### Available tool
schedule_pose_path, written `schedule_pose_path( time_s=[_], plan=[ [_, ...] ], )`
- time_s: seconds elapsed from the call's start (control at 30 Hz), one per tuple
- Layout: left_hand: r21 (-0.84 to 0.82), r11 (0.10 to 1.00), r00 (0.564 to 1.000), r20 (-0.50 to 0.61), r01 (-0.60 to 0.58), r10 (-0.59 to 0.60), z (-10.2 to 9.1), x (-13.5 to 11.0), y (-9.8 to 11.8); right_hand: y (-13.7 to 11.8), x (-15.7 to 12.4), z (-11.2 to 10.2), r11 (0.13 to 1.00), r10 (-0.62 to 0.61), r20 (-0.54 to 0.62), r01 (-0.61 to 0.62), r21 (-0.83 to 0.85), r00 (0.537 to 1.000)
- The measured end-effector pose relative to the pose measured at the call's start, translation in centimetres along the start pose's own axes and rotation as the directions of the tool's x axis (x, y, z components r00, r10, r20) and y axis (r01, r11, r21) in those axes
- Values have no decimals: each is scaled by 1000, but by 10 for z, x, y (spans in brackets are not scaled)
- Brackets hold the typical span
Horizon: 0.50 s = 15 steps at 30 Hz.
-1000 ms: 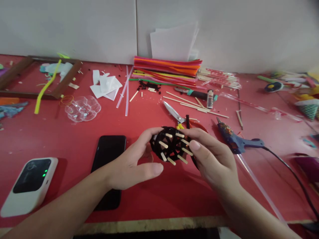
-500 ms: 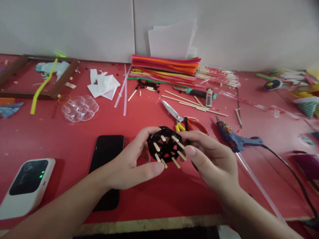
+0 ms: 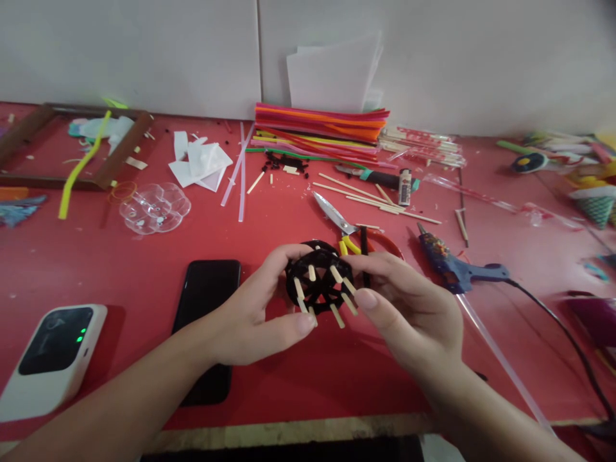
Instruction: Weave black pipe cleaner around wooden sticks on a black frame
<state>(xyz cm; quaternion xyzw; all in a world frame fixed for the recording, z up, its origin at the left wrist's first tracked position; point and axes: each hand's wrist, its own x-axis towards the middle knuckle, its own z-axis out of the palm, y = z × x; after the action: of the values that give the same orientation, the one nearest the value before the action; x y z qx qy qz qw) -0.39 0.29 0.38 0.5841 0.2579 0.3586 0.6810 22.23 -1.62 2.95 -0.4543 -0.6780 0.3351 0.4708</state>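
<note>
The left forearm (image 3: 144,378) and right forearm (image 3: 495,407), both bare, slant inward from the lower corners. The left hand (image 3: 245,314) is cupped, its thumb (image 3: 283,332) stretched toward the right hand (image 3: 418,314), its index finger (image 3: 283,258) arched above. The right thumb (image 3: 380,313) points up and leftward below a bent index finger (image 3: 378,263). The hands face each other, slightly apart; other fingers are partly hidden.

The basket (image 3: 321,287), small, black and round, is held above the red bench (image 3: 312,398), its open spoked face tipped toward six o'clock. Pale sticks (image 3: 336,274) jut around that face; one near five o'clock slants down and outward. Red shows through the gaps. A black strip (image 3: 364,247) stands upright at two o'clock.
</note>
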Motion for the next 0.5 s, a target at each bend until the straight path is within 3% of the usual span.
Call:
schedule_pose_path(
  time_s=[0.5],
  plan=[
    [-20, 1000, 1000, 6, 15, -15, 0, 0, -2, -2, 2, 2, 999, 28, -21, -28, 35, 999]
  ],
)
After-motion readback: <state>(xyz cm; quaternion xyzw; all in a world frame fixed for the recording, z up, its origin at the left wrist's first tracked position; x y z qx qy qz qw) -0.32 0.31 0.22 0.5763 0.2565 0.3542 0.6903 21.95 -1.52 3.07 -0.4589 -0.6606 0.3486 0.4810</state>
